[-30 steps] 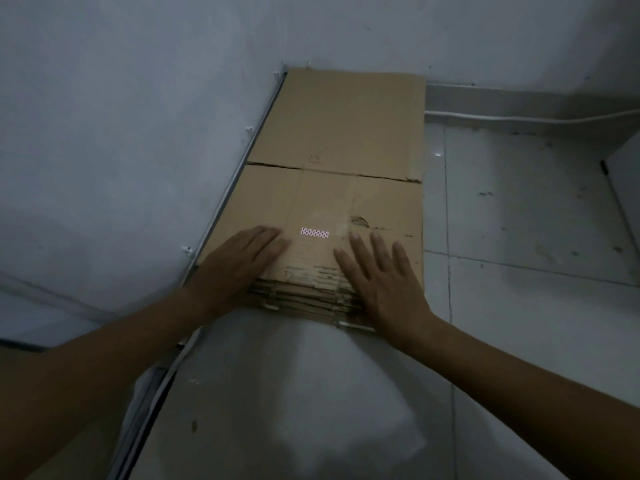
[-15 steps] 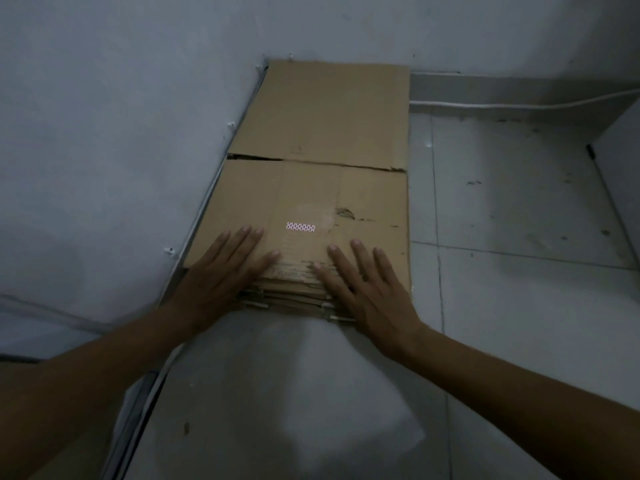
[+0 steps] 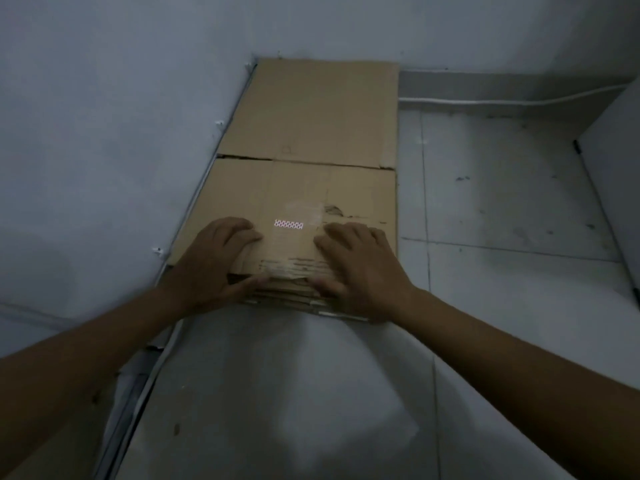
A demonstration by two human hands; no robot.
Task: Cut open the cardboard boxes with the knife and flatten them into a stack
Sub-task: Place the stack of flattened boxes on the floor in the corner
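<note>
While the cardboard stack [image 3: 311,116] stretches lengthwise away from them, the left hand [image 3: 211,261] and right hand [image 3: 360,268] — equally close — each pinch its near edge.

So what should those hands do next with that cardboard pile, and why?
Probably press the near ends level. The left hand and right hand both grip the near edge of the cardboard stack, thumbs against its layers, which look ragged and staggered there.
</note>
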